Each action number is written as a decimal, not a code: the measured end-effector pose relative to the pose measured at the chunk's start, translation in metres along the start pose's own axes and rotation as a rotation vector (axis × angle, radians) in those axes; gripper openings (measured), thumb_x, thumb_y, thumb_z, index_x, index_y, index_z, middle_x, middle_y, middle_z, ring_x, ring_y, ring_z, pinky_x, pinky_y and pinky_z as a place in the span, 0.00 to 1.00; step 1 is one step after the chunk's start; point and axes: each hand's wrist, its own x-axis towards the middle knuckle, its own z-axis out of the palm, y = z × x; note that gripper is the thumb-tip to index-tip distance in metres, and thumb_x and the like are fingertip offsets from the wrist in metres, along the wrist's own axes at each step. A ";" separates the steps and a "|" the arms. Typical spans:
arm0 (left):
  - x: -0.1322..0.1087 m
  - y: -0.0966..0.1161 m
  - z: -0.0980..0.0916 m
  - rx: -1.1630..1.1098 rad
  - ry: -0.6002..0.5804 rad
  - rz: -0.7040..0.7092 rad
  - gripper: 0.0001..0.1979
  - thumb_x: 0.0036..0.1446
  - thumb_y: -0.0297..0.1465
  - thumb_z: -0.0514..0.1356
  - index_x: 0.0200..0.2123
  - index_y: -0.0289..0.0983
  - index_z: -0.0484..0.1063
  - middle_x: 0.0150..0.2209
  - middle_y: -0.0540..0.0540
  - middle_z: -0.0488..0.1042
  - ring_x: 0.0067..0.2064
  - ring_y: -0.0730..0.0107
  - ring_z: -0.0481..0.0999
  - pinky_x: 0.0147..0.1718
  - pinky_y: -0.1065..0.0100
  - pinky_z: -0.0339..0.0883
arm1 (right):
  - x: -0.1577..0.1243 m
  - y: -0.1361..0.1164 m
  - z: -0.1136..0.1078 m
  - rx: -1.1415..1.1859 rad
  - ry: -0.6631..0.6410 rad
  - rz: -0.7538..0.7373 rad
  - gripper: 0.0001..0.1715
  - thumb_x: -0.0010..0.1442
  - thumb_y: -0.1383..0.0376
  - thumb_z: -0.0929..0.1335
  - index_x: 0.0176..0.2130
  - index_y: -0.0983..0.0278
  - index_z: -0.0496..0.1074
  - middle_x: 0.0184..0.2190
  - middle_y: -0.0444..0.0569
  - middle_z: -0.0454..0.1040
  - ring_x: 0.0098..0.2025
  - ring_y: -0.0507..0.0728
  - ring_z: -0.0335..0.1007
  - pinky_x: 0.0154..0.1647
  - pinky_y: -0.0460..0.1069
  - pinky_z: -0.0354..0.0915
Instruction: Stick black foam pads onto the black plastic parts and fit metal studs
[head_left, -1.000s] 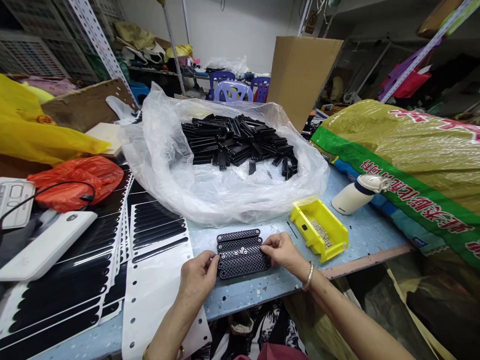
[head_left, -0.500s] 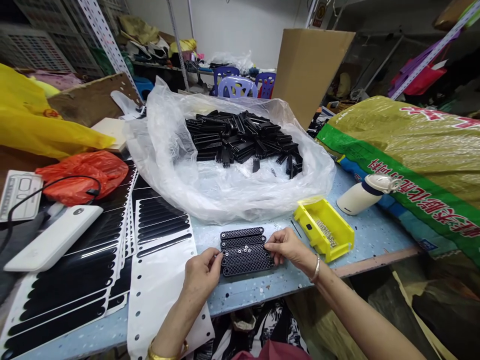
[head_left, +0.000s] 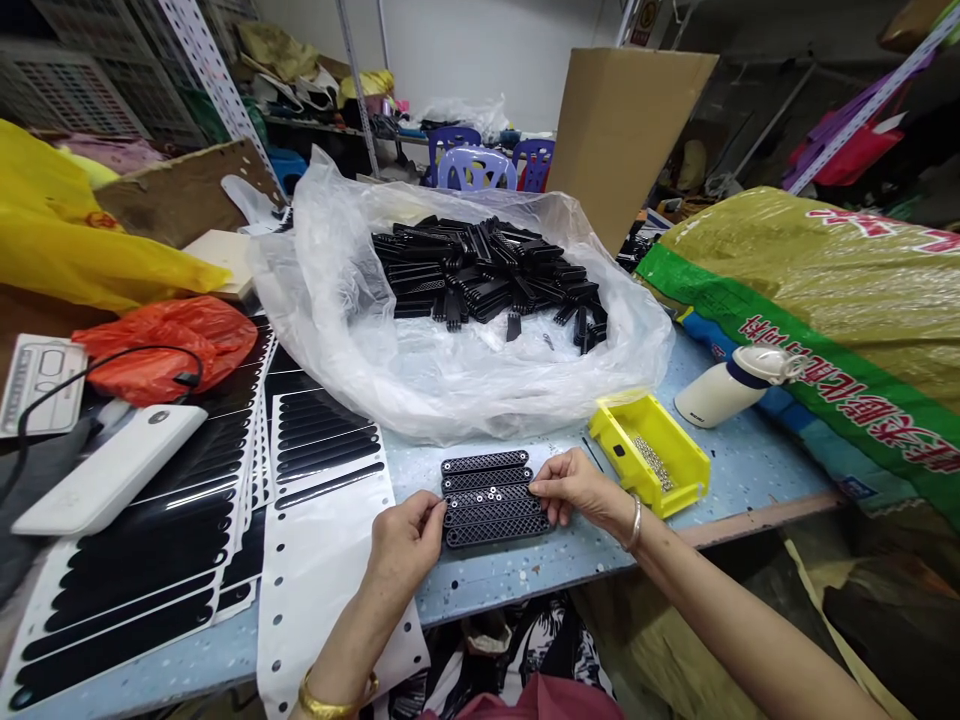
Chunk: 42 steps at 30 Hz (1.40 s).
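Head view: your left hand [head_left: 405, 545] pinched narrowly at the left end of the black mesh plates [head_left: 491, 500], while your right hand [head_left: 577, 490] held their right end in a narrow grip. The plates lay side by side on the blue table [head_left: 510, 585], near the yellow bin [head_left: 649, 455].

Matt black plastic plates [head_left: 491, 505]; glossy strips [head_left: 326, 440] on paper backing [head_left: 330, 600].

Left hand [head_left: 405, 545] curled and pinching, right hand [head_left: 574, 490] extended inward palm-down, both close together
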 end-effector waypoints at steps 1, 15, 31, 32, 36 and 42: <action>0.000 -0.001 0.000 0.003 0.001 0.000 0.14 0.54 0.40 0.54 0.25 0.38 0.73 0.14 0.52 0.68 0.19 0.69 0.70 0.21 0.71 0.63 | 0.000 0.000 -0.001 0.011 -0.005 0.004 0.23 0.37 0.54 0.78 0.23 0.70 0.72 0.13 0.44 0.72 0.13 0.49 0.67 0.09 0.40 0.58; 0.000 -0.002 0.002 -0.029 0.002 -0.011 0.14 0.54 0.40 0.55 0.25 0.38 0.73 0.16 0.52 0.69 0.19 0.70 0.70 0.20 0.72 0.62 | 0.002 -0.003 0.000 0.005 -0.028 0.028 0.18 0.37 0.58 0.76 0.22 0.68 0.69 0.13 0.44 0.72 0.13 0.50 0.67 0.08 0.40 0.57; -0.002 0.009 -0.003 -0.147 -0.049 -0.083 0.14 0.54 0.37 0.54 0.21 0.38 0.70 0.13 0.53 0.67 0.17 0.71 0.70 0.18 0.72 0.61 | 0.002 -0.003 0.014 -0.262 0.144 -0.020 0.08 0.44 0.68 0.70 0.21 0.64 0.65 0.09 0.37 0.65 0.10 0.48 0.62 0.09 0.41 0.57; -0.002 0.010 -0.003 -0.144 -0.040 -0.084 0.14 0.54 0.38 0.54 0.21 0.38 0.70 0.13 0.53 0.67 0.16 0.71 0.70 0.18 0.73 0.61 | 0.001 -0.002 0.013 -0.255 0.145 -0.025 0.08 0.44 0.67 0.70 0.21 0.64 0.65 0.09 0.37 0.65 0.10 0.48 0.61 0.09 0.41 0.57; 0.000 0.012 0.002 -0.075 0.053 -0.062 0.14 0.49 0.40 0.58 0.21 0.37 0.71 0.13 0.53 0.66 0.17 0.73 0.66 0.17 0.72 0.58 | 0.001 0.000 0.013 -0.246 0.153 -0.026 0.07 0.44 0.67 0.70 0.21 0.64 0.66 0.09 0.38 0.65 0.10 0.48 0.61 0.09 0.41 0.57; 0.007 0.012 0.005 -0.169 0.034 -0.162 0.12 0.45 0.39 0.59 0.19 0.37 0.69 0.12 0.54 0.64 0.13 0.74 0.64 0.14 0.74 0.54 | 0.000 0.001 0.012 -0.241 0.145 -0.027 0.08 0.43 0.66 0.71 0.21 0.65 0.67 0.09 0.39 0.66 0.11 0.49 0.62 0.09 0.41 0.56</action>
